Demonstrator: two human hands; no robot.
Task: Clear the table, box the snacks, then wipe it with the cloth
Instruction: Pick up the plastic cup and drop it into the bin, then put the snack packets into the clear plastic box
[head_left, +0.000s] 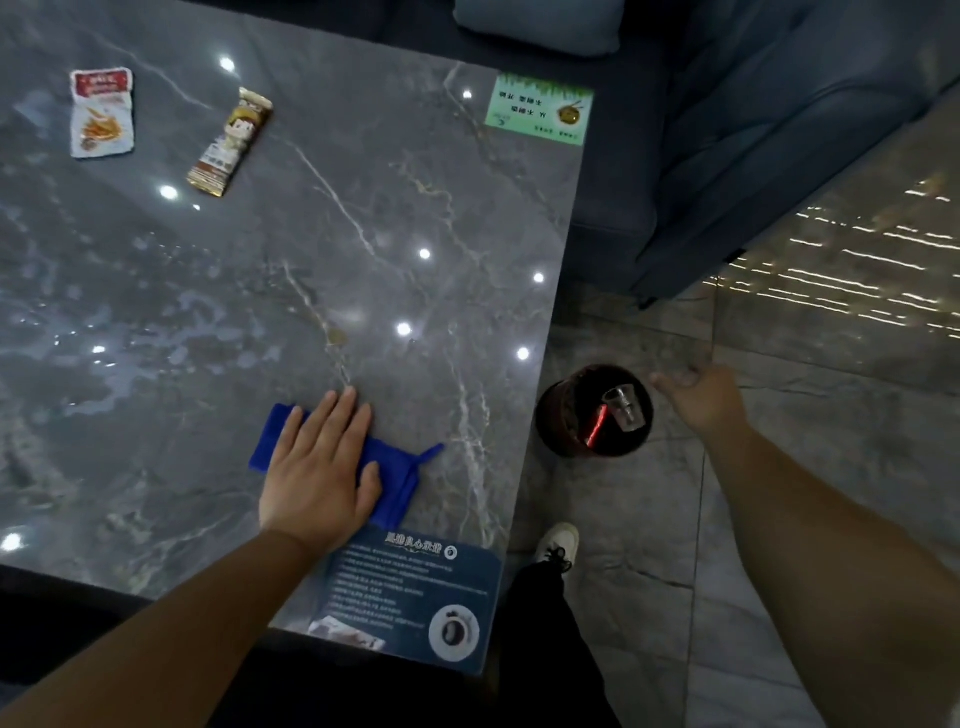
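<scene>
I am seeing the marble worktop (322, 249) filling the view. My left hand (317, 467) is lying flat, fingers spread, on the blue cloth (395, 467) near its front edge. My right hand (701, 395) is hanging loosely open over the bin (566, 421) on the floor. Two snacks, a pouch (102, 111) and a bar (231, 143), are lying at the far left.

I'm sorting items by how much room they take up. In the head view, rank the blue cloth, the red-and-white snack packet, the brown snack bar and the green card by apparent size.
Largest to smallest, as seen:
1. blue cloth, though partly hidden under the left hand
2. green card
3. red-and-white snack packet
4. brown snack bar

The card and the packet look close in size, and the cloth is nearest the camera, so this ranking is unsure.
</scene>
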